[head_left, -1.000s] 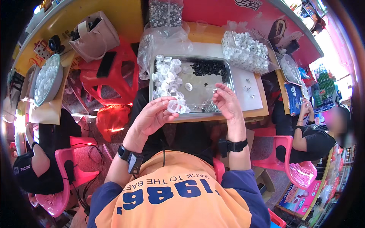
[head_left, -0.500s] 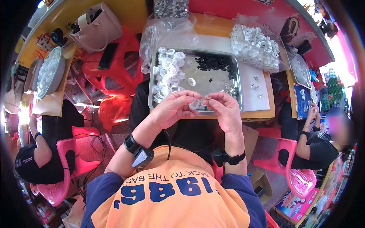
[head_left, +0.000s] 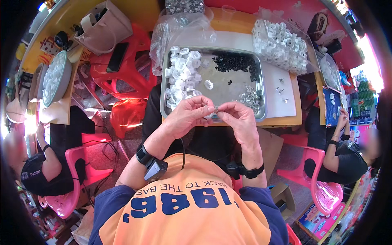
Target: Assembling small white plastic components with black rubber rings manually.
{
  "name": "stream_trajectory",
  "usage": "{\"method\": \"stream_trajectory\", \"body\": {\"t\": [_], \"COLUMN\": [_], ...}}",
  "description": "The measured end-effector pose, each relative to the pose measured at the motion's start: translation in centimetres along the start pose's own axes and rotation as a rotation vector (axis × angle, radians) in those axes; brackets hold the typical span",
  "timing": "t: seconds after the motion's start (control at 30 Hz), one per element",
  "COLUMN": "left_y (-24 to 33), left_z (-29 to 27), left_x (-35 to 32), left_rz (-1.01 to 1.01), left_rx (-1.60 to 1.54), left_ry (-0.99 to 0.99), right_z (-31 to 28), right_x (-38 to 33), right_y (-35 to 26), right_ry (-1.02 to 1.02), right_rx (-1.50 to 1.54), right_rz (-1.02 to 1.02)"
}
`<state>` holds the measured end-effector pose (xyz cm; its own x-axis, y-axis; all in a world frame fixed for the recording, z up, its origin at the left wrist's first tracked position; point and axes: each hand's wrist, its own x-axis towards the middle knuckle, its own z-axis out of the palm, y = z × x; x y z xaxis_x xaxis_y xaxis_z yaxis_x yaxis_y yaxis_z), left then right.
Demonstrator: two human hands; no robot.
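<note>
Over the metal tray (head_left: 222,92), left hand (head_left: 188,116) and right hand (head_left: 238,119) pinch a small part (head_left: 215,108).

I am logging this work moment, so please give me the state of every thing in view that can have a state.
left hand: pinching a small part at the fingertips
right hand: pinching the same small part, fingertips meeting the left hand's
small part: held between both hands above the tray's near edge
metal tray: flat on the table, partly filled
white caps: heaped at the tray's left
black pieces: piled at the tray's far side
plastic bag: open, full of white parts
</note>
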<state>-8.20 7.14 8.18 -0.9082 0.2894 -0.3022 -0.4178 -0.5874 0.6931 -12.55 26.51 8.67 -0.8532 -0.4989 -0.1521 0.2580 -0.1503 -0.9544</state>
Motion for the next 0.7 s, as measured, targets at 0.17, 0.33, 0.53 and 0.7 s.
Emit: {"method": "stream_trajectory", "body": {"t": [0.17,0.33,0.53,0.7], "left_y": [0.0,-0.4,-0.7,-1.0], "left_z": [0.3,-0.2,-0.4,-1.2], "left_x": [0.0,0.0,0.0,0.0], "left_rz": [-0.007,-0.015,-0.024,-0.064], "left_rx": [0.041,0.023,0.079,0.035], "left_ry": [-0.004,0.022,0.048,-0.022], "right_z": [-0.3,0.4,1.1,1.2], "right_x": [0.1,-0.3,-0.6,-0.4], "right_y": [0.3,-0.5,-1.7,-2.0], "right_ry": [-0.034,-0.006,0.025,0.004], "right_rx": [0.017,-0.295,-0.587,-0.687], "right_rz": [-0.029,-0.065,-0.217,-0.292]}}
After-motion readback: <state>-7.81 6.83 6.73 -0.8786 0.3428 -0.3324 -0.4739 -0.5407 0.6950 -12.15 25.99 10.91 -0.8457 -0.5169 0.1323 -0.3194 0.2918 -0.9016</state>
